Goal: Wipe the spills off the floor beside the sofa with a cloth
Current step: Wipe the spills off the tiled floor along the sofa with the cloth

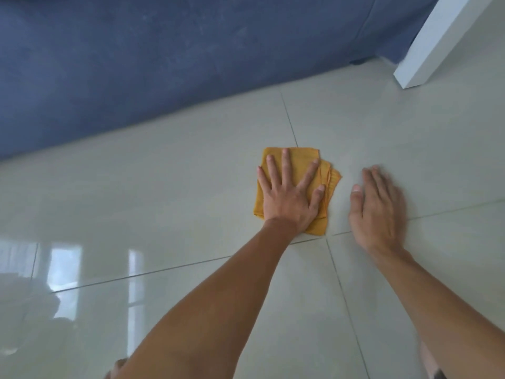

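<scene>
A folded yellow cloth (300, 160) lies on the glossy pale floor tiles (164, 201), a short way in front of the blue sofa (136, 64). My left hand (289, 198) presses flat on the cloth with its fingers spread, covering most of it. To the cloth's right, my right hand (379, 209) rests palm down on the bare tile, slightly blurred, fingers together and holding nothing. I see no distinct spill on the tiles around the cloth.
The sofa's blue front fills the top left and runs diagonally down to the floor. A white furniture leg (437, 42) stands at the top right. Window light reflects off the tiles at the lower left (65, 269).
</scene>
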### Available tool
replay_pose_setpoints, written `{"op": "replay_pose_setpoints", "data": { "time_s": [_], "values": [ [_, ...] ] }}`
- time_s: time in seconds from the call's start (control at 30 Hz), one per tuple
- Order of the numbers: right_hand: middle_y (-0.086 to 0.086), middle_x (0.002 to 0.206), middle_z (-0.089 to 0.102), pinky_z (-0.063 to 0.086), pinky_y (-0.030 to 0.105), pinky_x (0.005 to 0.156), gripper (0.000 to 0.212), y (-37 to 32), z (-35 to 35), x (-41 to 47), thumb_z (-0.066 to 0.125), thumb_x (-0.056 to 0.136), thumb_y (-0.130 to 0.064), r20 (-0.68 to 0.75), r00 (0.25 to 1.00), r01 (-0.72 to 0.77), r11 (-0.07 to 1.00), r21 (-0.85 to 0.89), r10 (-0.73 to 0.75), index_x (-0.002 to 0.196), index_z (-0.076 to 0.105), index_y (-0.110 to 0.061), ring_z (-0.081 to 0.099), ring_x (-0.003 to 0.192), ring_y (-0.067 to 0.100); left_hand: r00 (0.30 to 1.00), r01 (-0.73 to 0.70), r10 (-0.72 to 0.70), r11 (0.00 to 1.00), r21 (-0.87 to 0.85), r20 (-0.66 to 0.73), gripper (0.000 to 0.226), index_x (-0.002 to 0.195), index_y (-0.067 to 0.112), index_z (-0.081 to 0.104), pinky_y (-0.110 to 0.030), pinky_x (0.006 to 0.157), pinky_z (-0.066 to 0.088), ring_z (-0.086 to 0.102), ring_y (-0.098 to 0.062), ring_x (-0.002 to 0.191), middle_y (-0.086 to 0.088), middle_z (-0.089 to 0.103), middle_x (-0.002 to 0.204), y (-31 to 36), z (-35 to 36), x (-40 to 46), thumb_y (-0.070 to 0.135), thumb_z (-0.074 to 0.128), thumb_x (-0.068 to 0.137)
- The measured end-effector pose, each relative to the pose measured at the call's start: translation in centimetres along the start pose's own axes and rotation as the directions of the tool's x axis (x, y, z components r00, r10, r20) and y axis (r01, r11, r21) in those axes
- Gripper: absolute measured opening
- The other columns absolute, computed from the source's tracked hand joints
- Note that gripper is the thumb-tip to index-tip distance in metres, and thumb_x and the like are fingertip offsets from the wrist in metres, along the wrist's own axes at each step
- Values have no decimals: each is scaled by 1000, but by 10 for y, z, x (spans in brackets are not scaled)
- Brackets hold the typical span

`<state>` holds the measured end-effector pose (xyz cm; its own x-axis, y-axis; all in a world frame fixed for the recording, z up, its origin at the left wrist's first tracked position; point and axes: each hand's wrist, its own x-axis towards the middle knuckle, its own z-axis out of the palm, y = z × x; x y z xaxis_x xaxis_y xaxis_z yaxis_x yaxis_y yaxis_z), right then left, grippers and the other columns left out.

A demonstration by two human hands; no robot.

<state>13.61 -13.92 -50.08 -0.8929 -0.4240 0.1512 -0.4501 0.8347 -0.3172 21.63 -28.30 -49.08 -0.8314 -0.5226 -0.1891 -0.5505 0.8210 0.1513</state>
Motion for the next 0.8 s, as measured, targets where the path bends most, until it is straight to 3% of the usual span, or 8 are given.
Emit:
{"op": "replay_pose_setpoints", "data": {
  "time_s": [0.1, 0.17, 0.27, 0.4, 0.47, 0.63, 0.73, 0.8],
  "values": [
    [14, 151, 46, 28, 53, 114, 64, -14, -2, 3, 22, 96, -42, 26, 999, -39, 998, -51, 40, 142, 49, -6, 40, 138, 40, 994, 13, -2, 995, -103, 107, 62, 153, 50, 4, -62, 116, -10, -16, -39, 150, -9, -12, 166, -2, -15, 6, 67, 11, 93],
    [12, 153, 44, 26, 56, 115, 66, -21, -3, 5, 20, 96, -44, 65, 995, -69, 995, -75, 74, 143, 47, -8, 37, 139, 41, 996, 61, -51, 984, -167, 67, 59, 154, 42, 20, -54, 120, 5, -1, -33, 152, -11, 1, 166, -12, -28, 13, 58, 23, 97],
    [10, 155, 40, 22, 58, 115, 67, -27, -4, 5, 17, 95, -45, 108, 990, -82, 990, -117, 95, 145, 44, -9, 33, 140, 43, 996, 82, -85, 993, -91, -33, 63, 152, 23, 30, -42, 109, 30, 31, -32, 138, -11, 31, 156, -31, -44, 26, 35, 46, 93],
    [8, 156, 37, 22, 58, 114, 65, -29, -10, 6, 18, 96, -44, 178, 978, -82, 983, -167, 112, 146, 42, -11, 31, 141, 42, 991, 124, -117, 986, -111, 64, 58, 142, 13, 44, -37, 103, 39, 41, -32, 125, -13, 44, 134, -40, -62, 49, 23, 55, 87],
    [6, 157, 35, 23, 58, 113, 62, -31, -13, 10, 21, 97, -44, 225, 967, -85, 981, -176, 124, 146, 40, -12, 30, 141, 40, 979, 165, -150, 981, -103, 138, 50, 135, 11, 52, -35, 101, 42, 43, -31, 123, -13, 43, 133, -39, -70, 59, 21, 58, 86],
    [4, 162, 26, 26, 59, 111, 56, -43, -34, 18, 30, 101, -41, 302, 947, -70, 989, -133, 108, 150, 33, -14, 27, 145, 31, 957, 196, -177, 979, -62, 228, 41, 127, 5, 55, -29, 76, 49, 60, -32, 106, -16, 41, 134, -31, -91, 51, -2, 54, 86],
    [3, 163, 23, 27, 56, 113, 60, -55, -57, 19, 37, 100, -39, 312, 950, -3, 997, -71, 26, 154, 25, -15, 25, 147, 28, 971, 141, -119, 985, -95, 208, 40, 119, 8, 59, -31, 73, 55, 63, -27, 101, -12, 60, 117, -27, -107, 34, -8, 48, 84],
    [3, 159, 32, 33, 55, 109, 62, -65, -76, 22, 45, 98, -33, 320, 947, 39, 999, -27, -28, 154, 23, -18, 32, 143, 28, 980, 101, -78, 988, -120, 182, 37, 107, 9, 65, -32, 69, 55, 63, -26, 90, -8, 63, 101, -22, -125, 20, -10, 45, 82]
  ]
}}
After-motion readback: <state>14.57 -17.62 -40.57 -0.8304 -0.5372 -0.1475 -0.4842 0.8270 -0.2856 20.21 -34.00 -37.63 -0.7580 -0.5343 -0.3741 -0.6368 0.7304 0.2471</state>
